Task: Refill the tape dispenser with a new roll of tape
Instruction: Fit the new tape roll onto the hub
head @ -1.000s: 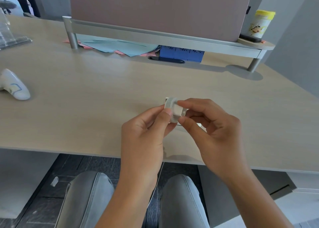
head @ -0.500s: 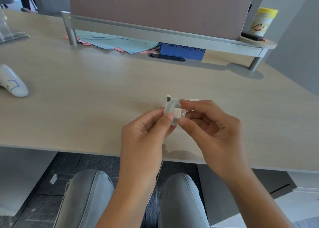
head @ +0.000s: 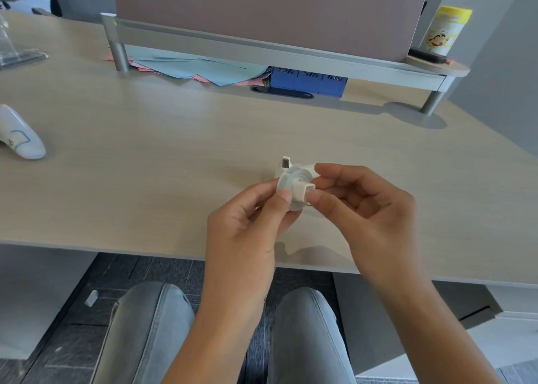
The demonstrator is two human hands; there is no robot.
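My left hand [head: 247, 226] pinches the rim of the tape roll [head: 286, 190], thumb on its near face, holding it clear above the desk [head: 145, 150]. My right hand [head: 366, 209] closes thumb and forefinger on the white core spindle [head: 304, 190], which projects rightward from the roll's centre. The spindle's long axis runs left to right, pointing into the right hand's pinch; any seating or withdrawal, I judge, travels along that line. The white tape dispenser body [head: 286, 165] rests on the desk just behind the roll, largely hidden, so its cradle cannot be read from here.
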